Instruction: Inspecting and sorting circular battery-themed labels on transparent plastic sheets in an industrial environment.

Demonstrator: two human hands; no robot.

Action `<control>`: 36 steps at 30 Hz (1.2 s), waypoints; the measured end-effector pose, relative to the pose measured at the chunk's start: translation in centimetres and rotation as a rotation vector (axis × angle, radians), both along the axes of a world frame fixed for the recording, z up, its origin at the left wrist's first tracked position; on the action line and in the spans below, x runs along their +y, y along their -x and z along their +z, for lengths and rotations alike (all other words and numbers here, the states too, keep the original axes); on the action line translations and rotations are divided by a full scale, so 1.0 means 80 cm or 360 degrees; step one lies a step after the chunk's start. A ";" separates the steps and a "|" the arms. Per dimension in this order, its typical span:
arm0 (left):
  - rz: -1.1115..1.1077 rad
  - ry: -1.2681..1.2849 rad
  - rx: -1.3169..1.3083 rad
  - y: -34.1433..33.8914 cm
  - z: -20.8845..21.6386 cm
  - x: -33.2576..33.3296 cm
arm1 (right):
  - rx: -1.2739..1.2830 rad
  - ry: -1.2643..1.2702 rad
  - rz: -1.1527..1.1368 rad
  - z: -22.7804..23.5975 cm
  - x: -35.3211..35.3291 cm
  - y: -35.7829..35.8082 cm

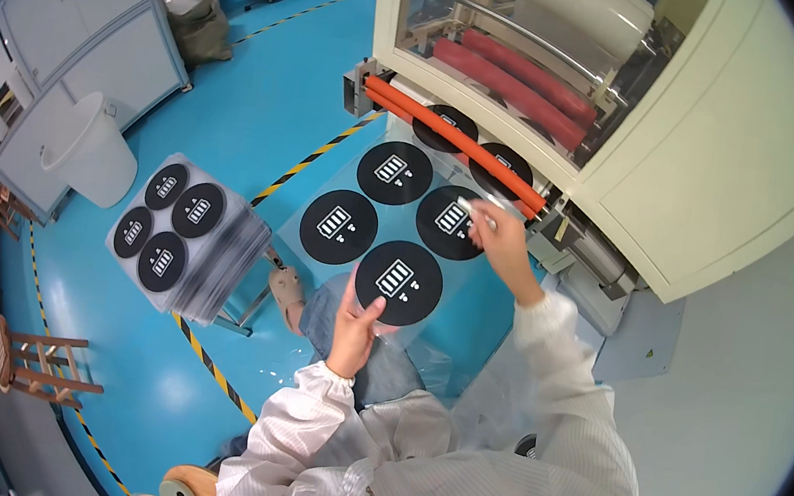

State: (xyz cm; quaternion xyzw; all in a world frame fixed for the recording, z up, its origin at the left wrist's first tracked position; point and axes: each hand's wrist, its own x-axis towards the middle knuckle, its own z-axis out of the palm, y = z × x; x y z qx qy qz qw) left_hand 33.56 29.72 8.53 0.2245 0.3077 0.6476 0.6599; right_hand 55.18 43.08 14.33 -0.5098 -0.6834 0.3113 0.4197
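Observation:
A clear plastic film (396,224) printed with black discs comes out of the machine and hangs over my lap. Each disc bears a white battery-like symbol. My left hand (352,338) is closed on the film's near edge, its thumb on top of the nearest black disc (422,303) and the other fingers underneath. Over the right-hand black disc (432,235), my right hand (504,245) is closed in a pinch. A small white piece (465,204) shows at its fingertips; its kind is too small to tell.
Ahead stands a cream machine (725,159) with an orange roller (459,147) across the film. To the left, a stack of printed sheets (216,270) sits on a stand. Beyond are a white bin (97,152), a wooden stool (41,363) and a grey sack (198,25).

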 end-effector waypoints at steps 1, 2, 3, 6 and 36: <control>-0.0026 0.0075 0.0035 -0.001 -0.010 -0.001 | -0.0088 -0.0191 -0.0039 -0.011 0.035 0.010; -0.0033 0.0153 0.0075 0.003 -0.019 -0.002 | -0.0289 -0.0343 -0.0036 -0.014 0.064 0.026; -0.0054 0.0175 0.0052 -0.001 -0.013 0.000 | -0.0510 -0.0496 -0.0067 -0.015 0.088 0.031; -0.0025 0.0139 0.0180 -0.005 -0.007 0.001 | -0.0645 -0.0590 -0.0082 -0.017 0.144 0.063; 0.0085 0.0130 0.0226 0.015 0.044 0.003 | -0.1019 -0.0491 0.0181 0.021 0.214 0.133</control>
